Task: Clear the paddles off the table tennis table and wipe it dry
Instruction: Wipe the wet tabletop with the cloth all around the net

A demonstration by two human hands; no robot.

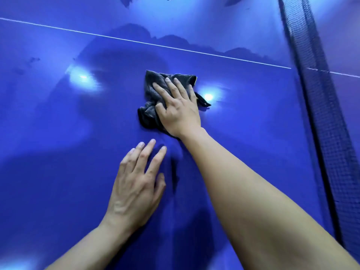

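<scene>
The blue table tennis table (58,143) fills the view, glossy and reflecting lamps. A crumpled dark grey cloth (153,88) lies near its middle. My right hand (178,108) presses flat on the cloth with straight, spread fingers. My left hand (136,184) rests flat on the bare table surface nearer to me, fingers straight. No paddle is in view.
A thin white centre line (136,41) crosses the table beyond the cloth. The dark net (315,106) runs along the right side. Darker wet patches (175,40) with ragged edges show beyond the line.
</scene>
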